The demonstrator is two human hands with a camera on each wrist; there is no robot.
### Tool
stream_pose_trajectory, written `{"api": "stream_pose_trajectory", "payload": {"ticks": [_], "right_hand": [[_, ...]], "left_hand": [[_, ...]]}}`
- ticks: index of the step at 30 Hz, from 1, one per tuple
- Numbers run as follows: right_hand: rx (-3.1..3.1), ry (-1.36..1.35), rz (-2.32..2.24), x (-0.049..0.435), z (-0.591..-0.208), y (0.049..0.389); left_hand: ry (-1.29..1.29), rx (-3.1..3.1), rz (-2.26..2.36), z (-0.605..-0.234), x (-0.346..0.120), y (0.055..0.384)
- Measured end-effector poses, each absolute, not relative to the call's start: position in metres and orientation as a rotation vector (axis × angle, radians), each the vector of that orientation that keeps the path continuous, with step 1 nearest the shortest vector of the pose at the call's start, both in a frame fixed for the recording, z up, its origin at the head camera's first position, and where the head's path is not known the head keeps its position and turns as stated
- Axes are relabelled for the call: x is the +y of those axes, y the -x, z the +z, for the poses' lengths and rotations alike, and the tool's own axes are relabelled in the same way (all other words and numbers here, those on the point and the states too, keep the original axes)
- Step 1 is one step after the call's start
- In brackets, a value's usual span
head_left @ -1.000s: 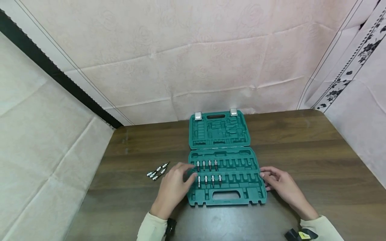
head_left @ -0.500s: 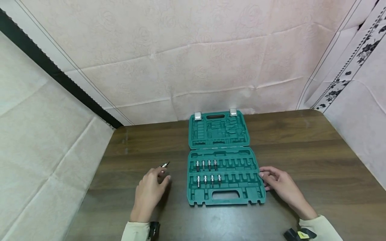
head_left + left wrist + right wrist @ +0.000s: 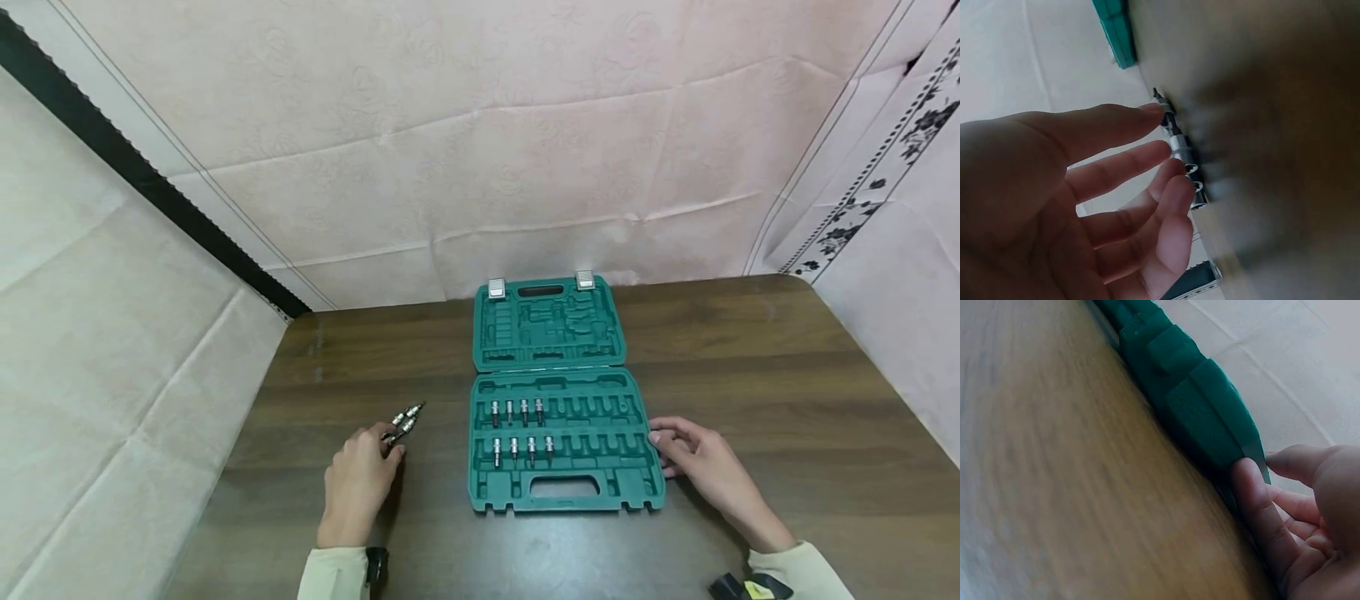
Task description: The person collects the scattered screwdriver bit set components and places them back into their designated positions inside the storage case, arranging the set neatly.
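A green tool case lies spread out on the table, several bit sockets standing in the left part of its two slot rows. Left of the case is a small cluster of loose bit sockets, metal with dark tips. My left hand is at this cluster, its thumb and bent fingers spaced apart beside the sockets; the hand covers part of them in the head view. My right hand holds the case's right edge, with the thumb against the side wall and a finger at the rim.
The wooden table runs back to a pale cloth backdrop. The case lid is folded back near the far table edge, its two metal latches up. A black strap with a yellow mark is on the right wrist.
My left hand has moved left from the case's left edge to the loose bit sockets, then slightly further toward their near end. My right hand stays at the case's right edge.
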State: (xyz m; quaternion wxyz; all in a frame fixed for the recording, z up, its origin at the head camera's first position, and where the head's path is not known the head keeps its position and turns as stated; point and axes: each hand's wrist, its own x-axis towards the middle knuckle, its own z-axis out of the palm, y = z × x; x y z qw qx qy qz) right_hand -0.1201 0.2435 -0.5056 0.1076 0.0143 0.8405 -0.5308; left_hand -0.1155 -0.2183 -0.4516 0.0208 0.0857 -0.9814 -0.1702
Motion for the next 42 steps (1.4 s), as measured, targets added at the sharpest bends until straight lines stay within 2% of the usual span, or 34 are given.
{"api": "stream_pose_trajectory", "payload": {"ticks": [25,42], "right_hand": [[2.470,-0.040,-1.585,0.2446,-0.5039,0.1169],[2.453,-0.049,-1.597,0.2417,-0.5040,0.1168]], "left_hand": [[-0.298,-3.071,-0.628,-0.4528,-0.2262,0.1202],[-0.214,-3.202,-0.577,-0.4496,-0.2258,0.1238]]}}
